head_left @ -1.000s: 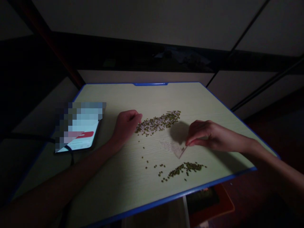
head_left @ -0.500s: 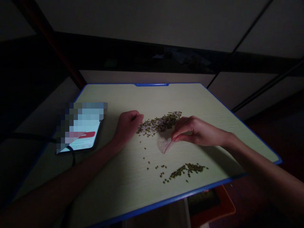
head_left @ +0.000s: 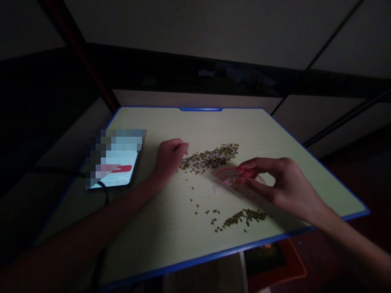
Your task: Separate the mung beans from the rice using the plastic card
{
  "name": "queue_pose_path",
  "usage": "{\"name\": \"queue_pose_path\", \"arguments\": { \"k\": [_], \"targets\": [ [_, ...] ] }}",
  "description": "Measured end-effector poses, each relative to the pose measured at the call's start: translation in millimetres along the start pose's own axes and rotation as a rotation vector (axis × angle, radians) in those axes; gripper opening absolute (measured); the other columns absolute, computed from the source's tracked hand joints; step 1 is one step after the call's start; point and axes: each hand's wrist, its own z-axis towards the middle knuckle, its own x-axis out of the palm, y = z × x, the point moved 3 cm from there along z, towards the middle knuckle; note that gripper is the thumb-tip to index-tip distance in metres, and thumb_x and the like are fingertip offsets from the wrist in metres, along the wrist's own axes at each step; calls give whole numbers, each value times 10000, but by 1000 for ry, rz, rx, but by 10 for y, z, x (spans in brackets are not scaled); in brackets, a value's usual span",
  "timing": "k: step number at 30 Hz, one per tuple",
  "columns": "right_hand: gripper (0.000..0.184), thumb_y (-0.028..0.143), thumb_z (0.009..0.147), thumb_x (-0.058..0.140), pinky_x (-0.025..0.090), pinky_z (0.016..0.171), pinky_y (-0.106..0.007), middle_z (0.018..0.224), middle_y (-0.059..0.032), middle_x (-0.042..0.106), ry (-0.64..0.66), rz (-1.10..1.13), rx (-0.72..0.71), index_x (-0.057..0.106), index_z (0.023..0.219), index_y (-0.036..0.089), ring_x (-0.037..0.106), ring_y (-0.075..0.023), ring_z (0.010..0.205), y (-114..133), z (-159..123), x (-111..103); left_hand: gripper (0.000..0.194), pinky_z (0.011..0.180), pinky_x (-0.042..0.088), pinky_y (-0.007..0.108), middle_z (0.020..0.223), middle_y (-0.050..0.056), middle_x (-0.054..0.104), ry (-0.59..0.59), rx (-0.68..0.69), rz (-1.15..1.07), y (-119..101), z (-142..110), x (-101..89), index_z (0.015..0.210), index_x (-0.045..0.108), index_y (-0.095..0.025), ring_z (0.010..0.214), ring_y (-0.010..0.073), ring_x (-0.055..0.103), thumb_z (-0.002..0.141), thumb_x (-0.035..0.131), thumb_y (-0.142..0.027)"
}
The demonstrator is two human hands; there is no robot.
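Note:
My left hand (head_left: 171, 156) rests closed on the table at the left end of a mixed pile (head_left: 210, 158) of small green beans and whitish grains. Its fingers are curled in, and what they may hold is hidden. Between thumb and fingers, my right hand (head_left: 271, 179) pinches a clear, half-round plastic protractor (head_left: 227, 179) with reddish edges, tilted above the table right of the pile. Below its left end lies a small patch of whitish grains (head_left: 216, 189). Nearer the front edge is a heap of green beans (head_left: 244, 217), with several strays to its left.
A lit tablet or phone (head_left: 117, 162), partly pixelated, lies at the left with a dark cable (head_left: 61, 171) across it. The pale table (head_left: 146, 244) has a blue rim. Below its front edge are a bin-like container (head_left: 210, 276) and a red-orange item (head_left: 293, 260).
My right hand has moved right and toward me, and the protractor has turned to show its flat face. Whitish grains now show where it was. My left hand stays closed by the pile.

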Motion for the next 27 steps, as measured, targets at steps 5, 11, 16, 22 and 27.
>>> {"name": "queue_pose_path", "arguments": {
  "k": [5,11,16,22,27],
  "targets": [
    [157,142,691,524,461,476,-262,637,-45,686,24,30,51,665,761,140,614,-152,531,118,146,293,211,385,243,223,333,-66,356,-97,-18,-121,6,6,-31,458,459,-181,331,67,330,657,498,-235],
    [206,131,740,526,442,508,-272,667,-42,690,54,-122,-42,694,860,145,607,-153,561,81,325,217,205,395,251,222,347,-62,367,-87,-16,-119,-13,-2,-36,465,465,-177,348,68,342,661,487,-234],
    [252,215,864,476,482,718,-307,984,-73,706,198,-105,-285,661,1029,172,651,-185,846,-79,438,70,206,402,242,226,351,-62,364,-90,-22,-133,3,2,-38,470,463,-177,352,67,331,664,484,-243],
    [268,243,877,470,480,741,-327,1000,-80,701,188,-116,-430,629,1076,161,643,-189,857,-257,552,159,208,401,234,224,350,-62,354,-100,-50,-156,7,-4,-44,468,453,-180,354,68,323,662,486,-248],
    [250,231,883,459,478,721,-314,975,-79,701,134,-108,-429,610,1067,155,637,-174,824,-337,479,220,220,400,234,221,347,-63,350,-84,-36,-142,10,-8,-37,464,456,-181,352,69,318,668,479,-259]
  ]
}}
